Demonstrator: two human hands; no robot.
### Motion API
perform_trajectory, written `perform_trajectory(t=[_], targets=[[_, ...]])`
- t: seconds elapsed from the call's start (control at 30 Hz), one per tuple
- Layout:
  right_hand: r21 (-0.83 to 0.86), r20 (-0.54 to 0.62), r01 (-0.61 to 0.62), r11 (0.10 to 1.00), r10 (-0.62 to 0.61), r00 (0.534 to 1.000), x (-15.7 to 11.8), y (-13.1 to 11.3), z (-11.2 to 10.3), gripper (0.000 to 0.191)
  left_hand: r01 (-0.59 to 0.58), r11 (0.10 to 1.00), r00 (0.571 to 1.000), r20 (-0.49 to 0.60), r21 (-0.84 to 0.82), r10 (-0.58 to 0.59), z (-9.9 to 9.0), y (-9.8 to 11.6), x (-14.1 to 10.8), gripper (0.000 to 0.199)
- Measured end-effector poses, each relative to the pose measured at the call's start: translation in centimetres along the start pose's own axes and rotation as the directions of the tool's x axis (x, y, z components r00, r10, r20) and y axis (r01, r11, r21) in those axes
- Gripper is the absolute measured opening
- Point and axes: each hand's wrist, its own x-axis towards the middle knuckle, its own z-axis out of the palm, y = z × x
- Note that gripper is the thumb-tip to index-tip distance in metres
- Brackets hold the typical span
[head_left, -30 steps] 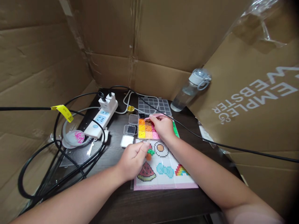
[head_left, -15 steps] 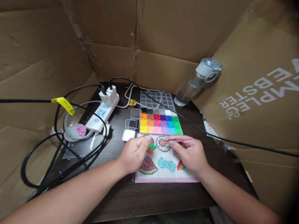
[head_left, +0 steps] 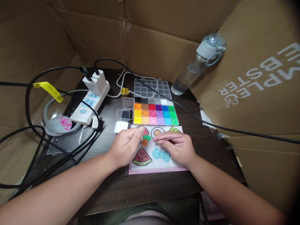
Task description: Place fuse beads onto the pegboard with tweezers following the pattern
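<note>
My left hand (head_left: 125, 145) is closed, thumb on top, around the edge of a small orange-and-green bead piece (head_left: 145, 142). Part of that piece is hidden by the fingers. In my right hand (head_left: 180, 149), a pair of pink tweezers (head_left: 172, 137) is pinched, its tip close to the orange part; whether they touch is too small to tell. Under both hands lies a pattern sheet (head_left: 150, 168) with pixel pictures, among them a watermelon slice (head_left: 142, 157), a fried egg (head_left: 157, 132) and a light blue bow (head_left: 161, 154).
Behind the sheet sits a sorted bead box (head_left: 156, 114), its gridded lid (head_left: 152, 89) folded back. Small boxes of white beads (head_left: 121, 126) and black beads (head_left: 126, 114) stand left of it. A power strip (head_left: 86, 106), looped black cables and a water bottle (head_left: 193, 68) surround these.
The tweezers' tip has moved from over the egg picture toward the orange part of the bead piece. My view has shifted, so everything sits higher and further left.
</note>
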Motion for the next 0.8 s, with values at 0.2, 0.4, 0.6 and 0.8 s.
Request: perform_trajectory(t=[0.2, 0.4, 0.6, 0.8], targets=[[-0.007, 0.005, -0.006, 1.000, 0.006, 1.000, -0.06, 0.22, 0.24, 0.009, -0.004, 1.000, 1.000, 0.003, -0.031, 0.004, 0.06, -0.01, -0.02, 0.046], [0.003, 0.013, -0.035, 0.999, 0.035, 0.999, -0.08, 0.36, 0.26, 0.007, -0.008, 1.000, 1.000, -0.003, -0.008, 0.008, 0.03, 0.00, -0.06, 0.047], [0.009, 0.024, -0.025, 1.000, 0.025, 0.999, -0.01, 0.35, 0.35, 0.008, -0.020, 0.999, 1.000, -0.002, 0.027, 0.020, -0.01, 0.14, 0.09, 0.048], [0.002, 0.005, -0.034, 0.999, 0.034, 0.999, -0.03, 0.30, 0.28, 0.007, -0.027, 0.999, 1.000, -0.005, 0.029, 0.027, -0.03, 0.18, 0.06, 0.048]])
